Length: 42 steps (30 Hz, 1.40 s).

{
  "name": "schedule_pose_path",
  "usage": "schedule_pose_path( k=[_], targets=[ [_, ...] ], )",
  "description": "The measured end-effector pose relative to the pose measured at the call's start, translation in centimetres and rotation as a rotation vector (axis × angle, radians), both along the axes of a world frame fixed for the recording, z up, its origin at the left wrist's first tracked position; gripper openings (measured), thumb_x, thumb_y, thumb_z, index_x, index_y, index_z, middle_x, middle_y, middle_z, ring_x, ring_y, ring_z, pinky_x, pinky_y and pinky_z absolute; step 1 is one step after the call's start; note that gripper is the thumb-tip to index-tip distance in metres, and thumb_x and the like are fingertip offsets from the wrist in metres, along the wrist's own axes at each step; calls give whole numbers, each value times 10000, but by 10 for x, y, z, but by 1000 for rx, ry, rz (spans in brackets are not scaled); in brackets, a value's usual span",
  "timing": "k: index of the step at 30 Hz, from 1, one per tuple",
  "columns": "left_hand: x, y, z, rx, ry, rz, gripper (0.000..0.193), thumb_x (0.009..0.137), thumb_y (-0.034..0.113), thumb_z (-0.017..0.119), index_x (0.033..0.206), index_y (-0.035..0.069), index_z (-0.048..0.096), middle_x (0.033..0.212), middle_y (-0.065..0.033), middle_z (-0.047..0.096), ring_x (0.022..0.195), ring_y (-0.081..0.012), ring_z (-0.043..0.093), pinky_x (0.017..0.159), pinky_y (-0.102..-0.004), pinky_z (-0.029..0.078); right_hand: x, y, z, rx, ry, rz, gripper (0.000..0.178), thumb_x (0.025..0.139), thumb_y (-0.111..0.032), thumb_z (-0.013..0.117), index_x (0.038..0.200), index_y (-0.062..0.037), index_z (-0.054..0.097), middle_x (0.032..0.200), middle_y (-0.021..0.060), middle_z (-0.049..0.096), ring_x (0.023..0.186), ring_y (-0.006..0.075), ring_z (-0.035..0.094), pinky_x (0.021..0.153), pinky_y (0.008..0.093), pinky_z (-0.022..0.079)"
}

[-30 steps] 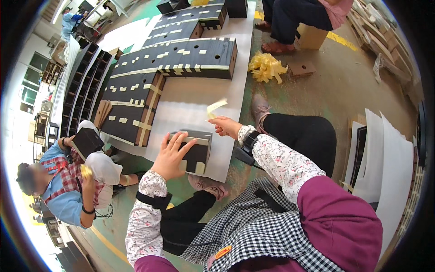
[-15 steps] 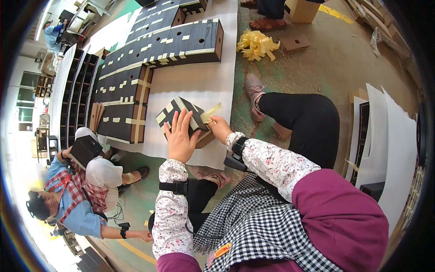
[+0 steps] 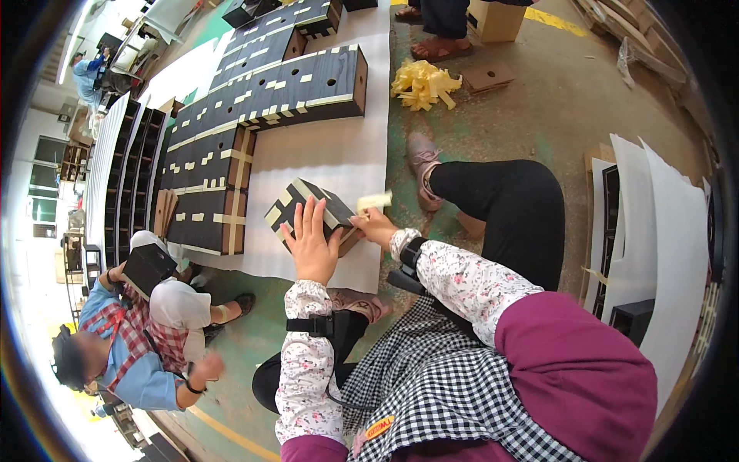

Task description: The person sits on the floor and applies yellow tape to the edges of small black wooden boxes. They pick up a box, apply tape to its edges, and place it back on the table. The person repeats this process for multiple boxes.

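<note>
- Black wooden box (image 3: 295,202) with pale strips of masking tape sits at the near end of a white sheet (image 3: 315,158) spread over the floor (image 3: 531,127), turned at an angle to the rows beyond; whether its underside rests flat is hidden.
- Left hand (image 3: 312,250) lies over the box, fingers spread and thumb out to the side; its grip is wide, pressing on the surface and not wrapped around it.
- Right hand (image 3: 375,228) is at the box's right edge, its grip closed in a pinch on a short masking-tape strip (image 3: 375,202) that sticks up above the fingers; contact with the box is unclear.
- Taped black boxes (image 3: 204,163), several with round holes, stand side by side farther up the sheet.
- Yellow tape heap (image 3: 424,85) lies on the floor right of the sheet, just beside flat brown panels (image 3: 488,77).
- Co-worker (image 3: 146,362) in a red checked apron sits at the left with another black box (image 3: 148,269).
</note>
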State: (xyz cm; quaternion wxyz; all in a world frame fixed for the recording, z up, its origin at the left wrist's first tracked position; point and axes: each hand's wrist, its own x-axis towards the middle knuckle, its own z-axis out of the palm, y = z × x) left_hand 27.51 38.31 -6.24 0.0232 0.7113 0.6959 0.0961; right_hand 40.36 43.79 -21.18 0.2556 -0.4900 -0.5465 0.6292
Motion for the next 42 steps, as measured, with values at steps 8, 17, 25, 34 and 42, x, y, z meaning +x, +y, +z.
schedule_pose_path(
  k=[8,17,25,34,42],
  targets=[
    [-1,-2,-5,11,5,5,626,837,283,613,1388,189,330,1466,-30,305,1380,-247,218,1089,-568,93,21,12,4,26,-69,142,486,939,-404,439,1254,-36,477,902,170,645,719,224,636,655,334,495],
    [0,-4,-5,32,22,-3,627,832,280,616,1385,193,333,1465,-28,307,1373,-254,234,1084,-573,112,-1,-1,-3,-75,146,83,374,928,-248,461,1209,-13,536,873,146,642,716,230,617,711,335,488],
    [1,-6,-5,45,10,15,621,831,280,616,1381,199,339,1460,-24,317,1371,-250,239,1087,-568,108,17,-1,17,-298,143,-15,386,928,-150,400,1264,23,477,720,68,577,665,154,551,611,297,469],
    [-1,-6,-7,37,19,24,630,828,290,619,1386,209,339,1460,-22,319,1375,-238,233,1092,-558,105,11,-19,16,70,54,101,333,901,-114,422,1190,-24,561,797,27,571,688,110,526,623,261,442],
    [2,-2,4,28,-159,32,547,854,362,594,1331,153,430,1410,-64,393,1353,-246,279,1084,-548,120,40,16,75,-459,554,-54,277,907,-340,580,1035,-96,555,883,-14,551,701,92,508,625,219,419]
  ],
)
